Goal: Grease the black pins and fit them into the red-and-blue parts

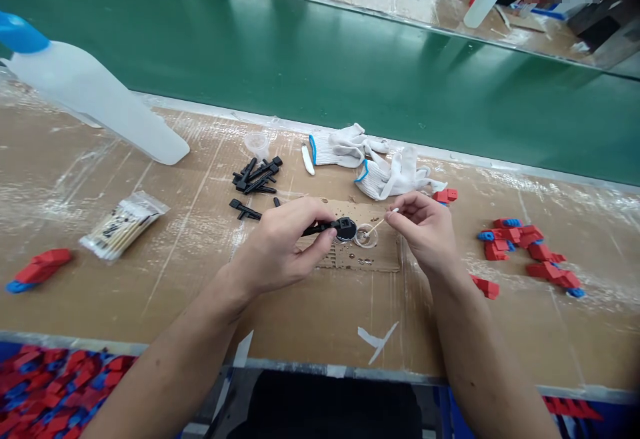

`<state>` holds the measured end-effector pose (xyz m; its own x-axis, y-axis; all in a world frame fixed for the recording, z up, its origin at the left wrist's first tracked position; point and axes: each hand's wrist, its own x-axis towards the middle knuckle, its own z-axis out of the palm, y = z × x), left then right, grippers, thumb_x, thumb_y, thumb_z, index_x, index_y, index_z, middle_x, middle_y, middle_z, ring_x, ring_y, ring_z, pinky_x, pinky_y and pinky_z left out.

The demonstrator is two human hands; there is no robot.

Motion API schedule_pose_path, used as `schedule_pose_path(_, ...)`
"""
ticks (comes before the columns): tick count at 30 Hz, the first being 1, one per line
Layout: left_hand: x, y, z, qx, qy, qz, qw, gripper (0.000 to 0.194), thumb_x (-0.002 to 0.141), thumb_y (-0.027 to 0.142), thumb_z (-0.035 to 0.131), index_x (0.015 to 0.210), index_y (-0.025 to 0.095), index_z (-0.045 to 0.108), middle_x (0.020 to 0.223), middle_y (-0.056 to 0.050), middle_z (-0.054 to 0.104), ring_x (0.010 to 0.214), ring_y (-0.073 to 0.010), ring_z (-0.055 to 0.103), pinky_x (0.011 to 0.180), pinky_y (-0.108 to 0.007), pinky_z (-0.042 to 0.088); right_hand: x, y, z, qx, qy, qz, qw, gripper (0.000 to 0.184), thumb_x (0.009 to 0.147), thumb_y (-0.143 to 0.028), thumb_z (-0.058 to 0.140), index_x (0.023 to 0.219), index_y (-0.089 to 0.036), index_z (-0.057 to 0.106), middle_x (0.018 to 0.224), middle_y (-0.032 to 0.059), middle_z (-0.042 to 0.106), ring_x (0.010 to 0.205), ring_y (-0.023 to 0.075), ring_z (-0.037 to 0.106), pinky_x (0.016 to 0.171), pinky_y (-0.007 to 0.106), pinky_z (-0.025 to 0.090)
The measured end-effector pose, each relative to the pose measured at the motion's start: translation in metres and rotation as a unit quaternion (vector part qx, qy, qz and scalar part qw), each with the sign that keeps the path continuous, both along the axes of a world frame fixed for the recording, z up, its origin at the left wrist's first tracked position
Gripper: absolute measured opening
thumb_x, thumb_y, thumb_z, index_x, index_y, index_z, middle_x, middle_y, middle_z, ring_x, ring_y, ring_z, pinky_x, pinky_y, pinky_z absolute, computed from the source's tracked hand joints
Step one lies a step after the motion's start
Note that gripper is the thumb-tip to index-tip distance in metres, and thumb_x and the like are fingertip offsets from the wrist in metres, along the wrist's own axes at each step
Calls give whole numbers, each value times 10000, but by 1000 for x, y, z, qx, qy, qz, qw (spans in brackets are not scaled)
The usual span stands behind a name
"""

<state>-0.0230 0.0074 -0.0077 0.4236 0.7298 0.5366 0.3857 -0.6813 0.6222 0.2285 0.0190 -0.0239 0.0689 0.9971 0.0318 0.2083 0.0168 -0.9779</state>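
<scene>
Cardboard (383,255) on the bench (310,322) lies under a black part (344,224) pinched in the left hand (283,245), best held steady; the right hand (425,229) pinches a cotton swab (379,224), best gripped lightly, slanting to a clear cup (376,239).

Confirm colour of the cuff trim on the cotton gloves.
Bright blue on both gloves, otherwise white; shows in the head view.

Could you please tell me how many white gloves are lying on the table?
2. One glove lies near the green belt; the other glove lies to its right and slightly nearer the person, behind the cardboard. I see no others.
</scene>
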Motion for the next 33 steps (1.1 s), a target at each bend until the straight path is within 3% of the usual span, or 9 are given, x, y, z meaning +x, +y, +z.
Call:
schedule_pose_path(7,5,-3,0,-2,-5,-10,1000,69,944,118,616,981,176,618,840,-6,680,750,-124,649,647,-236,511,3,-13,11,141,47,-26,989,101,810,-211,721,823,-252,630,780,-1,644,662,136,575,528,283,432)
schedule_pose_path(12,11,-6,-2,23,15,-38,999,71,941,117,622,990,167,623,824,-14,691,723,-127,642,651,-242,507,-9,-26,26,261,39,10,964,115,847,-184,714,854,-269,637,745,-5,630,656,150,597,542,317,463)
schedule_pose_path(22,14,-7,-1,26,20,-58,998,57,930,99,631,961,147,627,789,-14,661,697,-125,614,635,-239,471,-17,-33,31,269,-19,80,960,209,848,-68,688,919,-264,678,755,-5,676,681,157,605,568,334,453)
schedule_pose_path(28,14,-8,-2,21,27,-80,996,72,955,99,588,985,153,624,816,-33,695,714,-140,634,645,-257,481,-15,-34,31,301,-76,141,940,306,830,-49,706,1030,-281,707,869,18,757,781,198,698,655,378,567)
schedule_pose_path(33,15,-8,-2,32,20,-89,995,91,947,112,584,1007,176,608,842,-35,715,715,-144,652,627,-255,489,-15,-35,32,372,-117,113,914,362,792,-23,720,1041,-286,711,798,0,757,696,189,691,605,370,563)
